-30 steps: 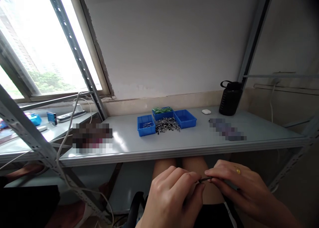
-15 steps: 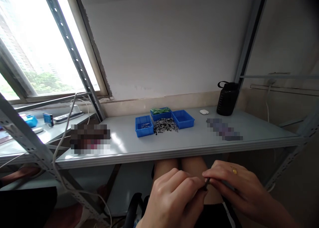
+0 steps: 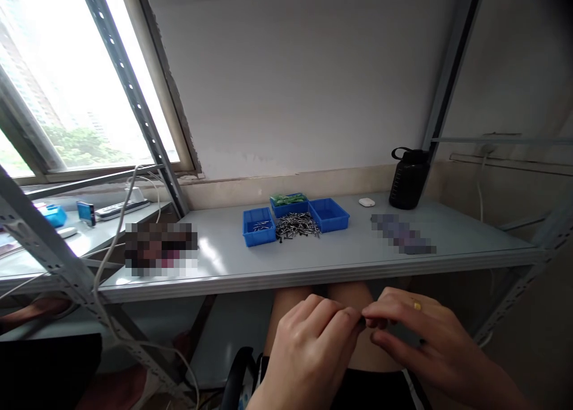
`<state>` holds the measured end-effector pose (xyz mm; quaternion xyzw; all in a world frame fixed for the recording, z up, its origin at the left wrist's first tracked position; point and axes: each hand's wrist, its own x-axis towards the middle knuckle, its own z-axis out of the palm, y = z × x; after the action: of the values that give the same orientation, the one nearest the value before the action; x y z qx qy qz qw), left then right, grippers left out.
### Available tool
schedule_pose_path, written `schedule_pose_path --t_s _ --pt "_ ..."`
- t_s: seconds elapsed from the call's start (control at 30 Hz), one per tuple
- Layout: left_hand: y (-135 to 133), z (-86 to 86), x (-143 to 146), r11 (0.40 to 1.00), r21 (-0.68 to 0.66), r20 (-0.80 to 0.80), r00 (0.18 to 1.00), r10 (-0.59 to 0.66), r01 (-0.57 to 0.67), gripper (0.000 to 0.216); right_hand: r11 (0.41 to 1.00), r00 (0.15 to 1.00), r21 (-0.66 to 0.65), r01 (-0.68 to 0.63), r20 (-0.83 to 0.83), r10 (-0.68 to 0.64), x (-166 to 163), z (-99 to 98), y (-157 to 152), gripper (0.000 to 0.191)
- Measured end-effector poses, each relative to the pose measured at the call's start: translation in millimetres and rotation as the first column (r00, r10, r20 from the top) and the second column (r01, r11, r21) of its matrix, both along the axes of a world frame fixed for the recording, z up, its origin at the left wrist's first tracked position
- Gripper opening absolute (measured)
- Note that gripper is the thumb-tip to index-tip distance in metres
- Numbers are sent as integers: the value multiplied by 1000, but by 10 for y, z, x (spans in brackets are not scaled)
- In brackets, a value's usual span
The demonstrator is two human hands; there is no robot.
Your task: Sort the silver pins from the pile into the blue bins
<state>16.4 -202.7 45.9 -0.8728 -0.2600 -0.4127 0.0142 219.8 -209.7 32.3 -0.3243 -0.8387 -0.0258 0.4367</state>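
My left hand and my right hand meet low in front of me, below the table edge and above my knees. Both are closed in a pinch around a small dark screw-like piece held between their fingertips. A gold ring sits on my right hand. Far ahead on the grey table lies a pile of small dark screws between three blue bins: a left bin with a few screws, a back bin with green parts, and a right bin.
A black jug and a small white case stand at the table's back right. Metal shelf posts rise at left and right. White cables hang at left, beside a window and a side desk with small devices.
My hands have risen slightly and shifted their fingers around the small piece; the right fingers now curl closer to the left fingertips. The view turned a little.
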Motion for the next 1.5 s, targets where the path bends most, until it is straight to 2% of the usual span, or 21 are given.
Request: schedule_pose_path --t_s 0.07,0.2,0.4,0.63,0.83,1.0,1.2,1.37,1.5 --pt "21 -28 -4 998 55 -17 999 38 -37 13 1000 1000 -16 22 16 -22 -20 -15 13 12" --pt "35 -46 5 990 142 -46 998 32 -25 13 997 999 -65 40 15 -39 -25 -25 25 12" --pt "1 -8 18 983 181 -57 997 48 -37 19 997 999 -82 0 47 4 -15 -15 8 13" --pt "14 61 -49 997 67 -20 999 51 -49 15 997 996 -11 79 -38 -80 7 -37 3 12" --pt "11 68 -55 1000 -14 -20 1000 18 -18 12 998 998 17 60 -21 -60 23 -58 -1 13" --pt "-17 90 -27 996 -33 100 992 -78 82 9 999 999 -15 35 3 -35 -1 -59 11 13" --pt "-33 60 21 953 -143 232 945 -229 266 5 993 995 -79 -87 35 90 -46 -30 -19 15" --pt "-21 72 40 958 -136 246 945 -215 254 6 992 993 -71 -101 46 105 -28 -31 -20 12" --pt "-24 76 22 958 -177 263 949 -175 226 13 998 997 -7 -69 28 69 4 -22 -10 11"
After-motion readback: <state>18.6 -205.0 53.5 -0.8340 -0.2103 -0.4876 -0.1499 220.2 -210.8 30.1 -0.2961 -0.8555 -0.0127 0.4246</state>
